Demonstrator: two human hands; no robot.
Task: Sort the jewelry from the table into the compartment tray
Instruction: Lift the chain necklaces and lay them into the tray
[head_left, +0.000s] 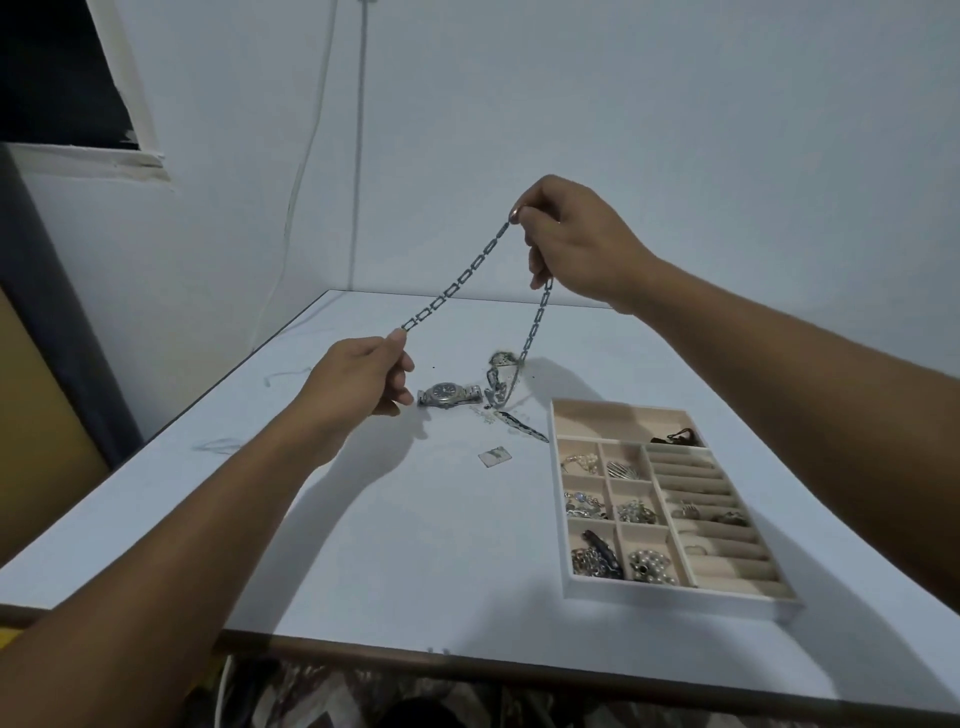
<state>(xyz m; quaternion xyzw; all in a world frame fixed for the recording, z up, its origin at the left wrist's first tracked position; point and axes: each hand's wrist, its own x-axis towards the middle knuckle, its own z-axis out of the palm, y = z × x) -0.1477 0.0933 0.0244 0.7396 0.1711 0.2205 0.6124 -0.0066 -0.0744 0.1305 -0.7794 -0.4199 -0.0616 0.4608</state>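
A silver link chain (457, 283) stretches in the air between both hands above the white table (363, 519). My left hand (358, 376) pinches its lower end. My right hand (571, 236) is raised higher and grips the chain further along; the rest hangs down from that hand to the table near a small heap of silver jewelry (500, 382). A silver wristwatch (449, 395) lies just right of my left hand. The compartment tray (670, 592) sits at the right, with jewelry in several small cells and rings in its ribbed slots.
A thin dark leaf-shaped piece (522, 426) and a small flat square piece (494, 455) lie between the watch and the tray. A pale wall rises behind the table, with cords hanging down it. The table's brown front edge runs along the bottom.
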